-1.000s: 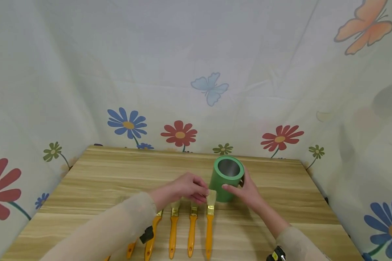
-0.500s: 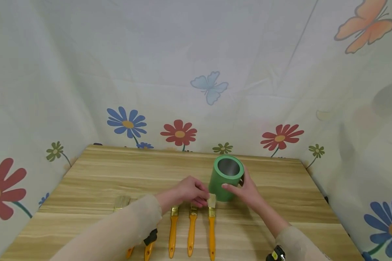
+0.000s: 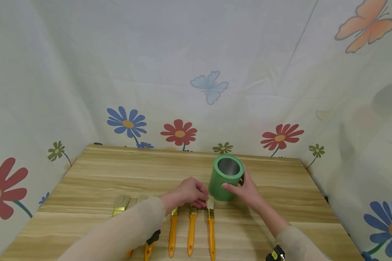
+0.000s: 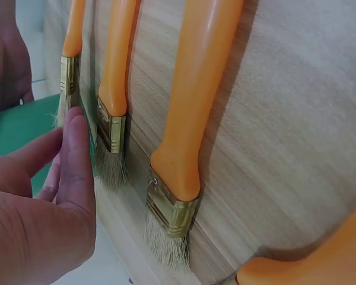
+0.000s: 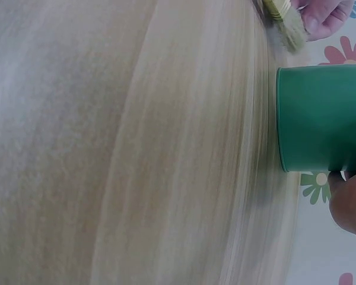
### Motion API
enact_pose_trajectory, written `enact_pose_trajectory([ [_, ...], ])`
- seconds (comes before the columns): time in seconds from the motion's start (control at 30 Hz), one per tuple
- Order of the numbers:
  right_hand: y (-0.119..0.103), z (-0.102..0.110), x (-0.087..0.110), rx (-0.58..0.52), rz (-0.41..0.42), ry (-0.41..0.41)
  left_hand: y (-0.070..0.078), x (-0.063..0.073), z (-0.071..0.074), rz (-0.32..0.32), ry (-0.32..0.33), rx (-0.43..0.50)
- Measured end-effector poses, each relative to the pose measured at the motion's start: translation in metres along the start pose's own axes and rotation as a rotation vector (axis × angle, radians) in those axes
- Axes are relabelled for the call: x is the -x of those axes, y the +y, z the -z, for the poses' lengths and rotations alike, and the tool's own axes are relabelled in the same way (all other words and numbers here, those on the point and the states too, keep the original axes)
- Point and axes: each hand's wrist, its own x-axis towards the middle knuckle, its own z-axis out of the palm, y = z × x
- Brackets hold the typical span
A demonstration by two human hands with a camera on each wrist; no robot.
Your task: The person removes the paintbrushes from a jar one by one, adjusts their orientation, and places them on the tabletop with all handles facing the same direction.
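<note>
A green can (image 3: 219, 186) with a bare metal inside stands upright on the wooden table. My right hand (image 3: 249, 190) holds it from the right, thumb on the front; the other fingers are mostly hidden behind it. Just left of the can, my left hand (image 3: 193, 192) pinches the pale bristles of a paintbrush (image 3: 211, 232) with an orange handle and brass-coloured ferrule. In the left wrist view, thumb and fingertips (image 4: 76, 122) meet at those bristles. That brush lies with its handle towards me, rightmost of a row.
More orange-handled paintbrushes lie side by side to the left, among them one paintbrush (image 3: 191, 233) and another paintbrush (image 3: 172, 233). My left sleeve partly covers the others. The wooden table (image 3: 134, 163) ends at a flower-print cloth (image 3: 150, 90) behind and at both sides.
The rightmost paintbrush has shifted slightly towards me, its handle end swinging a little right. My left hand has moved slightly left and nearer. The right hand and can are nearly still.
</note>
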Motion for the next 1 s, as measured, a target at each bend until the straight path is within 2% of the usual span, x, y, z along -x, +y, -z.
enact_pose_trajectory([
  [0.3, -0.001, -0.001, 0.001, 0.001, 0.011, 0.004, 0.001, -0.001, -0.004, -0.022, 0.046, -0.018],
  [0.47, -0.002, -0.001, 0.001, 0.007, 0.012, 0.001, 0.000, -0.001, 0.000, -0.033, 0.056, -0.048],
  [0.73, -0.001, -0.002, 0.000, 0.007, 0.029, -0.006, 0.009, 0.001, 0.022, -0.077, 0.065, -0.125],
  [1.0, 0.002, 0.000, -0.002, 0.016, 0.025, -0.007, 0.028, 0.012, 0.048, -0.153, 0.106, -0.299],
])
